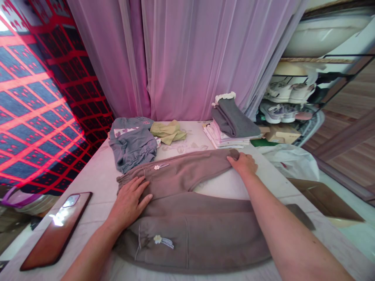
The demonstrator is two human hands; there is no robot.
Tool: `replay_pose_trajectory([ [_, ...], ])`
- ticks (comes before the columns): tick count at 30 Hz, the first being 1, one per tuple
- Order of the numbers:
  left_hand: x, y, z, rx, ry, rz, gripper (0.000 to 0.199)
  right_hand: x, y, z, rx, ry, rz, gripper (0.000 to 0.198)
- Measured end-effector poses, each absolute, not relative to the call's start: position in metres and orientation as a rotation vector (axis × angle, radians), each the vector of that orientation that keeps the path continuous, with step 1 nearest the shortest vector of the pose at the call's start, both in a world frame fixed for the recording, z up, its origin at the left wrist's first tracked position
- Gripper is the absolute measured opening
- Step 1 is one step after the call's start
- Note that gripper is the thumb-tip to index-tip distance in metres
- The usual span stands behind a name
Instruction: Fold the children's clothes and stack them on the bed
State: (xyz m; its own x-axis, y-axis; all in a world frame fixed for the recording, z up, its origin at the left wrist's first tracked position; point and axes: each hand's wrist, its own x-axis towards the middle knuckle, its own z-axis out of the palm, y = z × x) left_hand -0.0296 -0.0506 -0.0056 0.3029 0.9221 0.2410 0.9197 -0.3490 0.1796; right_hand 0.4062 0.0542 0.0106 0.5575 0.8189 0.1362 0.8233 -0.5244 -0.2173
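Note:
A pair of brown trousers (pixel 216 230) lies spread sideways on the table, waistband at the left and legs reaching right. Small flower-and-ribbon trims decorate it near the waist. My left hand (pixel 130 201) rests flat on the waist area, thumb apart from the fingers. At the far leg's cuff, my right hand (pixel 243 163) has its fingers closed on the fabric, with the thumb on top. My right forearm crosses over the nearer leg and hides part of it.
A phone (pixel 57 230) lies at the table's left. Behind the trousers are crumpled blue-grey clothes (pixel 133 146), a yellow-green garment (pixel 168 132) and a folded stack topped by dark grey clothing (pixel 234 119). A shoe rack (pixel 325 103) and a cardboard box (pixel 325 201) stand at the right.

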Motion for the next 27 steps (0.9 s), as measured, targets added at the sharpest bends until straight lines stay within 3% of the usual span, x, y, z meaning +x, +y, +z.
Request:
replay_pose_trajectory([
  [4, -0.029, -0.055, -0.001, 2.520, 1.824, 0.408, 0.049, 0.420, 0.054, 0.022, -2.508, -1.584, 0.051, 0.037],
  [10, -0.030, -0.057, 0.005, 2.565, 1.646, 0.384, 0.037, 0.449, 0.028, 0.039, -2.264, -1.376, -0.355, 0.034],
  [15, -0.031, -0.053, 0.018, 2.513, 1.549, 0.351, 0.038, 0.454, 0.010, 0.019, -2.478, -1.485, -0.115, 0.033],
  [20, -0.044, -0.028, 0.039, 2.373, 1.800, 0.515, 0.043, 0.438, 0.027, 0.026, -2.269, -1.720, -0.289, 0.033],
  [27, -0.050, 0.005, 0.040, 2.340, 1.990, 0.180, 0.037, 0.421, 0.064, 0.029, -2.223, -2.150, -0.126, 0.024],
])
